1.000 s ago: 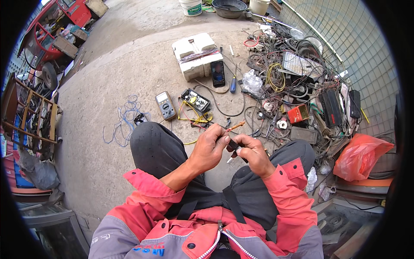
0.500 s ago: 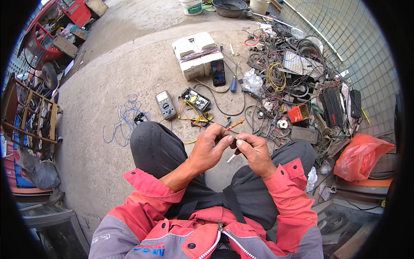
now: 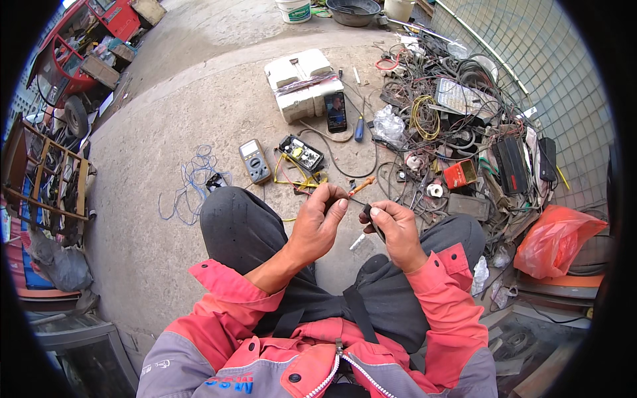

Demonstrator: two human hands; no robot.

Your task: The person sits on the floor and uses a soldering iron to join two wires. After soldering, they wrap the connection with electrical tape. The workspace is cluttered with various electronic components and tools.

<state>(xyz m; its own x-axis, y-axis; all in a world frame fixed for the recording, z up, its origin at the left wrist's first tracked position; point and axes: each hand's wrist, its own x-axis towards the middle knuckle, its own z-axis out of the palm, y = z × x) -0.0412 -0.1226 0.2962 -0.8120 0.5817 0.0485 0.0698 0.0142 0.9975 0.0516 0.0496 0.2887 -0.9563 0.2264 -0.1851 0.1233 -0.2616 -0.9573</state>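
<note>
My left hand [image 3: 316, 223] is closed on a thin dark wire [image 3: 358, 201], with a slim orange-brown piece [image 3: 361, 187] sticking out just above its fingertips. My right hand [image 3: 395, 233] grips a small black object [image 3: 371, 219] a little to the right, with the wire running between the two hands. On the concrete in front of my knees are a grey multimeter [image 3: 254, 161], an opened black device [image 3: 300, 152] showing its circuit board, and yellow leads [image 3: 288, 172]. A phone [image 3: 336, 111] leans on a white foam block [image 3: 297, 76], beside a blue-handled screwdriver [image 3: 359, 130].
A tangled heap of cables and parts [image 3: 458, 93] fills the right side by a mesh fence [image 3: 551, 93]. An orange plastic bag [image 3: 554, 242] lies at right. At left are a red vehicle [image 3: 70, 50] and a wooden frame [image 3: 46, 172]. Blue wire [image 3: 196, 179] lies by my left knee.
My hands have drawn apart, the left slightly left and up, the right slightly right, baring a stretch of wire between them. The orange-brown piece has shifted upward.
</note>
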